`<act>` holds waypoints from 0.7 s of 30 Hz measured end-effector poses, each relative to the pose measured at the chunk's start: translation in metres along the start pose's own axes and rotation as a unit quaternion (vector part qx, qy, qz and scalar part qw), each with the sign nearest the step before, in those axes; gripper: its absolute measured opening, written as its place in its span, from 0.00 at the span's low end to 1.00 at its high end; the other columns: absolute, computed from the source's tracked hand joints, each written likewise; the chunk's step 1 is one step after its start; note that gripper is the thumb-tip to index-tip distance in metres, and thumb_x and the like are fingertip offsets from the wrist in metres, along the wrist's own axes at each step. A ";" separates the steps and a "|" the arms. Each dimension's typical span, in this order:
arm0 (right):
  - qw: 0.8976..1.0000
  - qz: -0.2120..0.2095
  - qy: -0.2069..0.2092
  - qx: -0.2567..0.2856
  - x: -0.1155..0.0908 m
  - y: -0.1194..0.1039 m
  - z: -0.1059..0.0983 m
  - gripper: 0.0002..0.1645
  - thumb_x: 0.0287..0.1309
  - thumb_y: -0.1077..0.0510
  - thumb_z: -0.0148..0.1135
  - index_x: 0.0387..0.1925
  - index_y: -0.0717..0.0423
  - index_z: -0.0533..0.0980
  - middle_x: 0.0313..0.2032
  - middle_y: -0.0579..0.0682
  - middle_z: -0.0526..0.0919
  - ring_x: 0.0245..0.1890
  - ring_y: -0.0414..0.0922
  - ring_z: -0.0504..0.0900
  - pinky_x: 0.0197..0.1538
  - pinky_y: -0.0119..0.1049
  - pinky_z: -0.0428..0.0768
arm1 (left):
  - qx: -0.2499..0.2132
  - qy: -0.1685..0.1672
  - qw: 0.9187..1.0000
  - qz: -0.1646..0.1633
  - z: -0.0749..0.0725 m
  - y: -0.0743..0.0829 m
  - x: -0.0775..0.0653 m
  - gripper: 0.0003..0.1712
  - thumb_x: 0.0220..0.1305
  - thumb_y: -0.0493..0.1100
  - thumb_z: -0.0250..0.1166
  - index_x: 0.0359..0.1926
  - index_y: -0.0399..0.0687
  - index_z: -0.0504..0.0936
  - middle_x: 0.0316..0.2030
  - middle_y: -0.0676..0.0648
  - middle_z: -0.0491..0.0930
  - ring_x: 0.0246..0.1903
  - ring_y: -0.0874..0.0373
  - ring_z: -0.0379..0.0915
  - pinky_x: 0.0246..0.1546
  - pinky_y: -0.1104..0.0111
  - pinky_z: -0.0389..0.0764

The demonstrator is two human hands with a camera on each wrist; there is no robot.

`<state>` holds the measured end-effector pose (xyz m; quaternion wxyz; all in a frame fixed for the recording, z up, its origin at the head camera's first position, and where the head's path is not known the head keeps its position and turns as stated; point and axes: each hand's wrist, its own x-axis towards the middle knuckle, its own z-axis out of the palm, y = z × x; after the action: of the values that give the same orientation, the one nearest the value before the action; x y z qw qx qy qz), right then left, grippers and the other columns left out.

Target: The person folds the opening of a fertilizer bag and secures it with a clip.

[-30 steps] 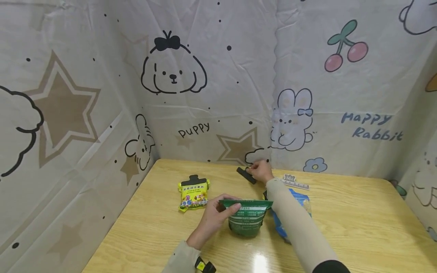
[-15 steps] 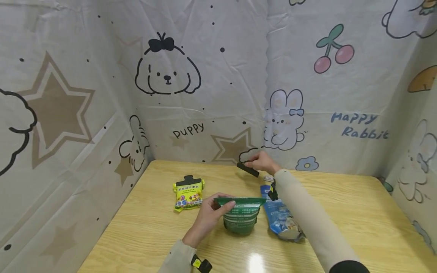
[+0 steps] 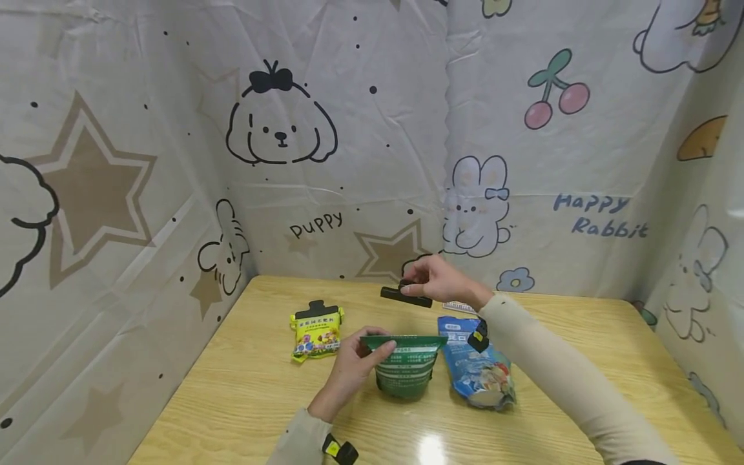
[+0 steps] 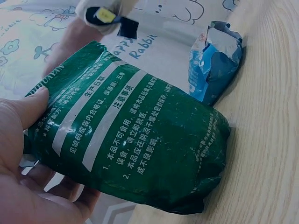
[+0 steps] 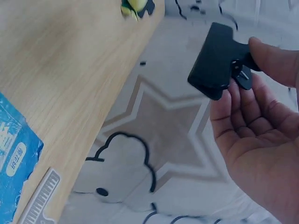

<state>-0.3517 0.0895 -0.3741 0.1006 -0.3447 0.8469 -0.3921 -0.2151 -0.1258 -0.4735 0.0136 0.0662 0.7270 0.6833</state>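
A green bag (image 3: 407, 371) with white printed bands stands upright on the table. My left hand (image 3: 352, 365) grips its top left corner, thumb on the near face and fingers behind. In the left wrist view the green bag (image 4: 126, 135) fills the middle, with my left hand (image 4: 28, 172) at its edge. Above and behind the bag, my right hand (image 3: 444, 282) holds a black bag clip (image 3: 405, 296) in the air. The right wrist view shows the clip (image 5: 215, 60) pinched by its handles between thumb and fingers of my right hand (image 5: 261, 121).
A yellow packet (image 3: 317, 337) with another black clip (image 3: 316, 310) across its top lies to the left. Right of the green bag lies a blue bag (image 3: 476, 365). A white ruler-like piece (image 3: 459, 307) is behind it. Patterned cloth (image 3: 349, 129) hangs behind the table.
My right hand has lifted the black clip from the back of the table and turned it nearly level. My left hand keeps its grip on the green bag. The view has shifted slightly right.
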 end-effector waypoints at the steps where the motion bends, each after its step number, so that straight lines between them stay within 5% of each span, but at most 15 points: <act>1: 1.000 -0.015 -0.003 -0.001 -0.003 -0.003 0.001 0.10 0.64 0.57 0.69 0.44 0.59 0.84 0.37 0.54 0.87 0.33 0.41 0.81 0.39 0.36 0.81 | 0.004 0.003 1.000 0.001 0.000 0.000 0.000 0.16 0.69 0.46 0.67 0.53 0.43 0.81 0.49 0.48 0.82 0.45 0.62 0.78 0.48 0.72 0.79; 21: 0.992 -0.126 0.014 -0.018 -0.060 -0.046 0.015 0.04 0.62 0.58 0.71 0.38 0.50 0.83 0.31 0.44 0.85 0.36 0.36 0.83 0.49 0.38 0.81 | 0.020 -0.004 1.000 0.018 0.001 0.000 -0.007 0.27 0.64 0.42 0.72 0.60 0.45 0.72 0.58 0.43 0.79 0.53 0.57 0.78 0.57 0.62 0.77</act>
<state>-0.2770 0.0997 -0.3560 0.0321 -0.4448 0.8051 -0.3910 -0.2083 -0.1255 -0.4741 0.0029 0.0823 0.7388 0.6688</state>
